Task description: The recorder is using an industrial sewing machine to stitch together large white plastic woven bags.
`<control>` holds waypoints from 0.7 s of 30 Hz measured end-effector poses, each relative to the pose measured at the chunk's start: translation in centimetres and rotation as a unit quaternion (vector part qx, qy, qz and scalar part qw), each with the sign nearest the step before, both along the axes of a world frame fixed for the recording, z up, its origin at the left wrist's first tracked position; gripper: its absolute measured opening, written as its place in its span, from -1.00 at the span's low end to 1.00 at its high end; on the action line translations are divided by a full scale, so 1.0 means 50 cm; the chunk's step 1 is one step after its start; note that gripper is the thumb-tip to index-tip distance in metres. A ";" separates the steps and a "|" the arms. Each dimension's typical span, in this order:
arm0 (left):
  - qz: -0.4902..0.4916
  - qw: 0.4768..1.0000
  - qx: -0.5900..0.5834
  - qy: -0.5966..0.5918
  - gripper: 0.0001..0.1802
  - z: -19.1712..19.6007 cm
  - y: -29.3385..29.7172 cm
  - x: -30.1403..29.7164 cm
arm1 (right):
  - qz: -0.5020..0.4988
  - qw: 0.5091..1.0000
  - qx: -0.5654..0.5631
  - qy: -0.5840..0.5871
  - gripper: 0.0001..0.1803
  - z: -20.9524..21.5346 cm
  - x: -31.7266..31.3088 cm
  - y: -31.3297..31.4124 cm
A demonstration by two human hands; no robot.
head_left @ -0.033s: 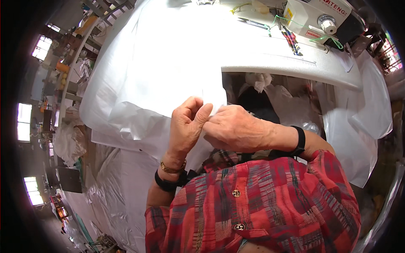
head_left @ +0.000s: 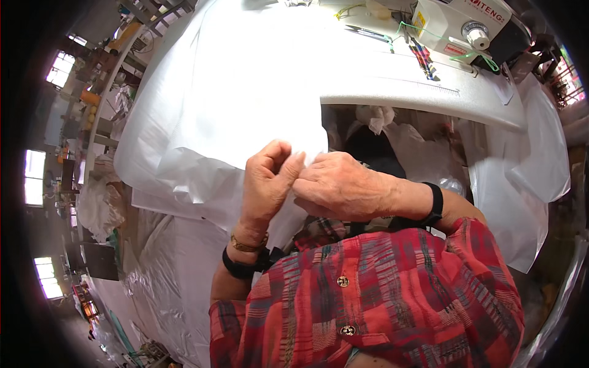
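A large, thin white sheet [head_left: 245,116], glossy and partly see-through, spreads over the table and droops in folds over its near edge. At the sheet's near right corner, my left hand [head_left: 269,181] pinches the edge between thumb and fingers. My right hand [head_left: 340,187] is closed against it, knuckles up, on the same edge just to the right. The two hands touch or nearly touch. Strong light washes out the sheet's surface, and the right fingertips are hidden behind the hand.
A white sewing machine [head_left: 463,30] stands at the far right of the white table [head_left: 423,101]. Tweezers [head_left: 368,32] and small tools with coloured handles [head_left: 422,58] lie beside it. More translucent sheeting [head_left: 515,196] hangs at the right. Shelves of clutter line the left.
Both hands have shifted very slightly left, still on the sheet's edge. The sheet's right edge has moved a little left with them.
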State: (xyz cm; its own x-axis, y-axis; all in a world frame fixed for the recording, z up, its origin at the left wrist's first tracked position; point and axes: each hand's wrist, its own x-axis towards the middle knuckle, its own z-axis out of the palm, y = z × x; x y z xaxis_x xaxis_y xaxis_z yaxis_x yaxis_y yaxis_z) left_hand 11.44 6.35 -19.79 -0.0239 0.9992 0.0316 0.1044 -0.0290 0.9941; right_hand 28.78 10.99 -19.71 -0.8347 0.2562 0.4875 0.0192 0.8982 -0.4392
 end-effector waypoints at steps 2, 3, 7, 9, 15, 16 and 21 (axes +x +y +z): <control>0.028 0.999 -0.012 0.020 -0.86 0.022 0.003 -0.015 | -0.039 0.993 -0.069 0.084 -0.77 -0.020 0.010 0.022; 0.035 0.999 0.007 0.024 -0.88 0.028 0.001 -0.032 | -0.076 0.973 -0.135 0.171 -0.76 -0.027 0.014 0.029; 0.047 0.978 0.063 0.191 -0.92 0.092 0.030 -0.096 | -0.305 0.845 -0.367 0.241 -0.39 -0.123 -0.017 0.068; 0.050 0.959 0.128 0.248 -0.93 0.140 0.048 -0.118 | -0.304 0.867 -0.352 0.178 -0.18 -0.189 -0.083 0.089; -0.034 0.867 0.204 0.453 -0.83 0.349 0.145 -0.057 | 0.153 0.853 -0.375 0.329 -0.53 -0.005 -0.361 0.160; -0.068 0.846 0.196 0.492 -0.82 0.368 0.160 -0.037 | 0.146 0.863 -0.368 0.314 -0.53 -0.011 -0.347 0.204; -0.219 0.691 0.297 0.621 -0.92 0.334 0.113 -0.029 | 0.173 0.895 -0.358 0.203 -0.54 -0.070 -0.409 0.201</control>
State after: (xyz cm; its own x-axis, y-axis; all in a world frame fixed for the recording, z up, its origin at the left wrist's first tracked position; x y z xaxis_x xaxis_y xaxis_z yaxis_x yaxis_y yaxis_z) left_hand 9.99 11.99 -3.08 0.6911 0.7038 0.1645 0.7189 -0.6928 -0.0562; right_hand 8.34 21.05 -23.21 -0.7158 0.3850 0.5825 -0.4974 0.3043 -0.8124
